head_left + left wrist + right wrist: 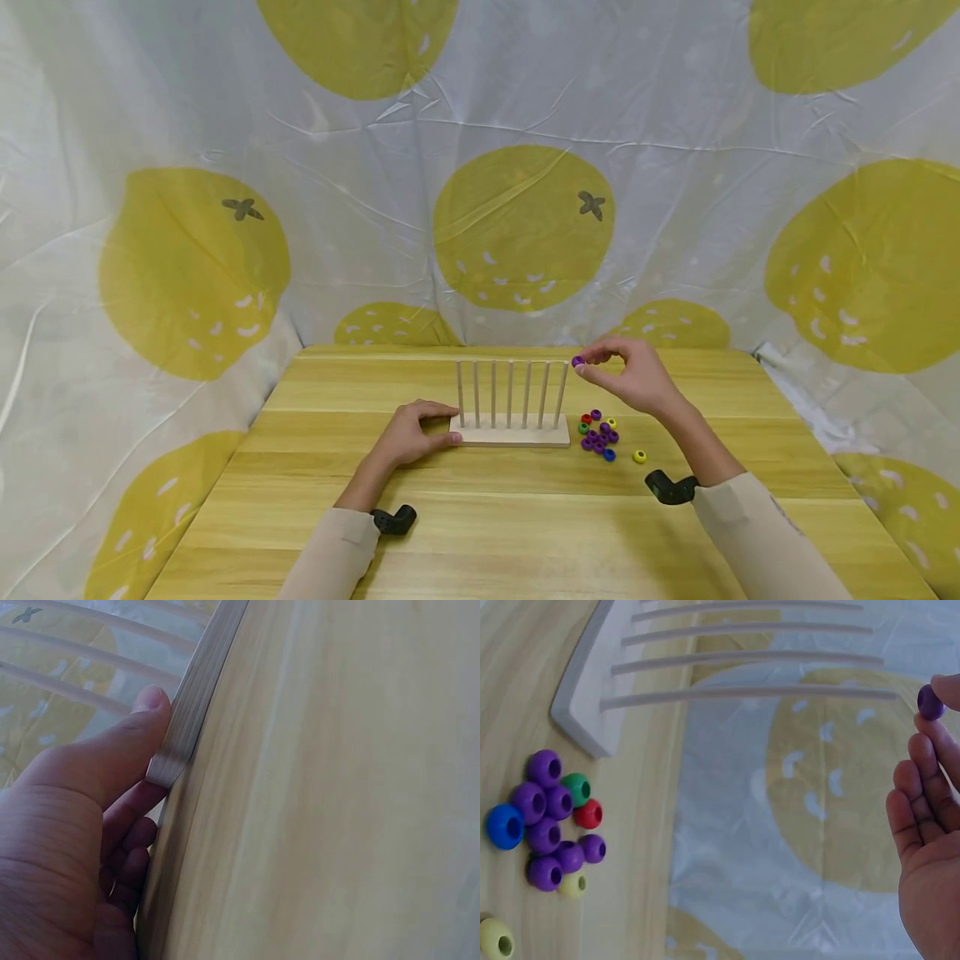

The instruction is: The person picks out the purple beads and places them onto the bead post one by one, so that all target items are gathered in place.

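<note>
A wooden peg stand with a row of several upright pegs sits mid-table. My left hand holds the left end of its base, thumb at the front edge and fingers behind. High by the top of the rightmost peg, my right hand pinches a purple bead between thumb and index finger. In the right wrist view the bead is close to that peg's tip, and the other fingers extend beneath it. The pegs carry no beads.
Right of the stand lies a cluster of loose beads: several purple beads, a blue bead, a green bead, a red bead and a yellow one. Another yellow bead lies apart. A lemon-print cloth hangs behind the table.
</note>
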